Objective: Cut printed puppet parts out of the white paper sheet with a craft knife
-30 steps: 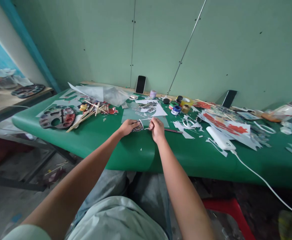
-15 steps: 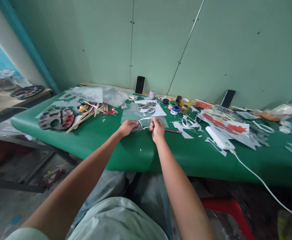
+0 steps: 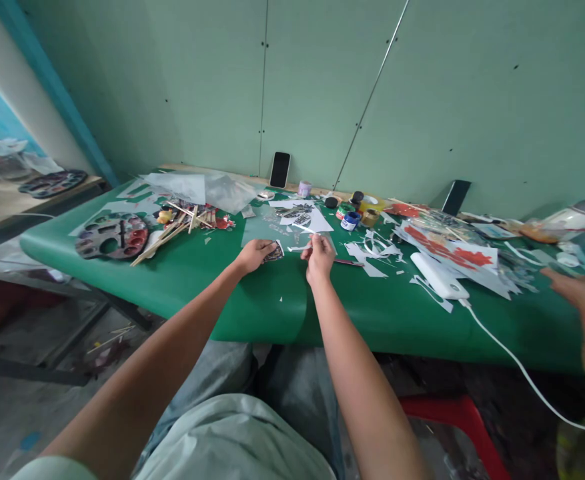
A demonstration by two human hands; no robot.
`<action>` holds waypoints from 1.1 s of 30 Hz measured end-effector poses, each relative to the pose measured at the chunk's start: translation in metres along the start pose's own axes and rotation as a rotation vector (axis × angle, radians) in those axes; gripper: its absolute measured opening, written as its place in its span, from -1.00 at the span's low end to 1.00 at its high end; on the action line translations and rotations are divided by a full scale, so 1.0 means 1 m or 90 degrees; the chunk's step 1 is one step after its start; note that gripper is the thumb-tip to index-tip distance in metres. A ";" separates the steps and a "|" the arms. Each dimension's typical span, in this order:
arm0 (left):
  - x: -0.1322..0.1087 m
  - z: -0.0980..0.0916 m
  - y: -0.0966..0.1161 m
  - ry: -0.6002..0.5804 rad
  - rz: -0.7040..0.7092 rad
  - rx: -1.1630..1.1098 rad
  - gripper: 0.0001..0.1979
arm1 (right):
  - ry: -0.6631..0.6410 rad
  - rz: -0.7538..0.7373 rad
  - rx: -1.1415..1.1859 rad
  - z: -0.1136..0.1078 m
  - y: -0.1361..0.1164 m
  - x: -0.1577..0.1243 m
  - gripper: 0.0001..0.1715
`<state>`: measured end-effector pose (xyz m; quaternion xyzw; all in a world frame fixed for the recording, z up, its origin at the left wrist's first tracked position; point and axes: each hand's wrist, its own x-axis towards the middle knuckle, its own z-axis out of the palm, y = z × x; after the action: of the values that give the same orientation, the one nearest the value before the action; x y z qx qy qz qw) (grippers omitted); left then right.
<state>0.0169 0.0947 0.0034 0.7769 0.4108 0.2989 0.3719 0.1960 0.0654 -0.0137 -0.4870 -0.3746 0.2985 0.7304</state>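
My left hand [image 3: 255,255] is closed on a small dark-patterned paper cutout [image 3: 274,252], its right edge white. Pinched in my right hand [image 3: 319,256] is a thin white paper strip [image 3: 299,249], bent so that two ends stick out to the left. A gap separates the strip from the cutout. Both hands are just above the front part of the green table [image 3: 182,287]. Behind them a translucent sheet [image 3: 257,233] lies flat, partly under white paper with dark printed patterns [image 3: 302,217]. A slim pencil-like stick [image 3: 348,263] lies right of my right hand.
Open paint jars [image 3: 351,221] stand behind on the right, near paper scraps [image 3: 372,257]. A white power bank [image 3: 439,277] trails a cable. Left are a paint palette [image 3: 112,237] and wooden sticks [image 3: 172,233]. Another person's hand [image 3: 579,293] reaches in at the right edge.
The white strip has come away from the cutout's edge and now hangs from my right hand alone. Another person's hand and forearm have appeared at the far right.
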 end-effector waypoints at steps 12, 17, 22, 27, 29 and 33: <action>0.000 0.002 0.002 0.008 0.091 -0.007 -0.71 | -0.192 -0.146 -0.199 0.011 -0.014 -0.018 -0.78; 0.001 0.002 0.000 0.068 0.105 0.024 -0.74 | -0.260 -0.165 -0.180 0.010 -0.023 -0.022 -0.81; 0.002 0.000 -0.001 0.162 0.133 0.043 -0.77 | -0.269 -0.160 -0.150 0.008 -0.026 -0.023 -0.88; 0.001 -0.002 -0.002 0.255 0.156 0.022 -0.80 | -0.255 -0.105 -0.111 0.010 -0.020 -0.022 -0.65; 0.001 -0.002 -0.002 0.258 0.161 0.004 -0.82 | -0.263 -0.085 -0.095 0.010 -0.019 -0.021 -0.62; 0.001 -0.001 -0.002 0.202 0.150 -0.028 -0.80 | -0.275 -0.058 -0.063 0.007 -0.019 -0.020 -0.60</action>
<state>0.0162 0.0966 0.0022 0.7543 0.3641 0.4679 0.2820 0.1804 0.0468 0.0007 -0.4295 -0.5579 0.3440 0.6213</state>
